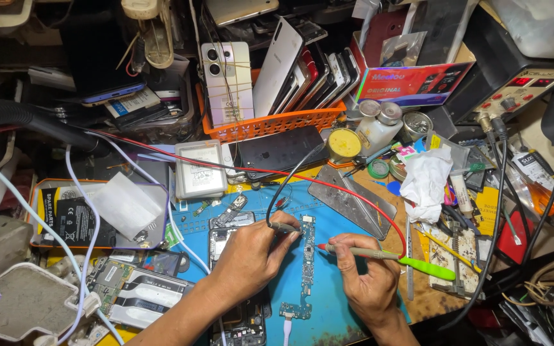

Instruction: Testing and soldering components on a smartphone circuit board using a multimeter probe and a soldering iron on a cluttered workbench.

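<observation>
My left hand [248,256] pinches the black probe [285,227], my right hand [368,272] grips the red probe [379,254], both tips on the long circuit board [306,263] lying on the blue mat [335,224] (thin, brittle-looking; I'd hold its edges only).

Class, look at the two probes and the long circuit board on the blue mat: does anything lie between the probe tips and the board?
Nothing visible does. The left hand holds the black probe and the right hand holds the red probe, both tips at the bare circuit board on the blue mat.
</observation>
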